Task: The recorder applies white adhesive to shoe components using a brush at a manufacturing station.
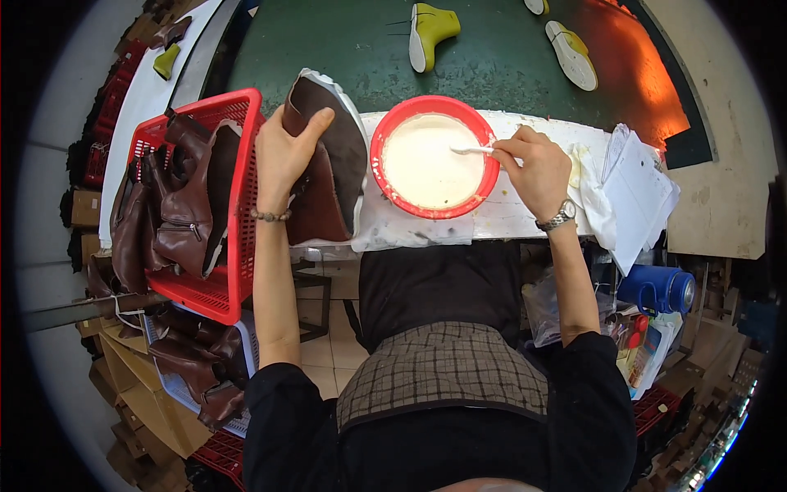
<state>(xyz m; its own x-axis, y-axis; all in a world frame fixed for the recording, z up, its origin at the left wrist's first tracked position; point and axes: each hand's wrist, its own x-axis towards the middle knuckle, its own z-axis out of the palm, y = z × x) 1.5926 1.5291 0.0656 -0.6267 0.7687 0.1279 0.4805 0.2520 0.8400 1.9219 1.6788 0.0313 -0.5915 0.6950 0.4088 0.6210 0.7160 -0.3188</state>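
Note:
A brown leather boot upper (324, 197) with a white edge is gripped in my left hand (283, 156). That hand's thumb lies over the upper's dark inner face, and the other fingers are hidden behind the leather. My right hand (537, 174) pinches a thin white brush (472, 151). The tip of this brush reaches the surface of a cream-coloured liquid (422, 160), so its bristles cannot be made out. A round red basin (376, 164) holds the liquid and stands on the white bench top (414, 234), between my two hands.
To the left, a red plastic basket (246, 184) holds several brown boot uppers; below it is a pale blue basket (184, 394) with more. Yellow-green boots (438, 25) lie on the green surface (328, 41) beyond. White papers (643, 189) and a blue jug (652, 289) are at right.

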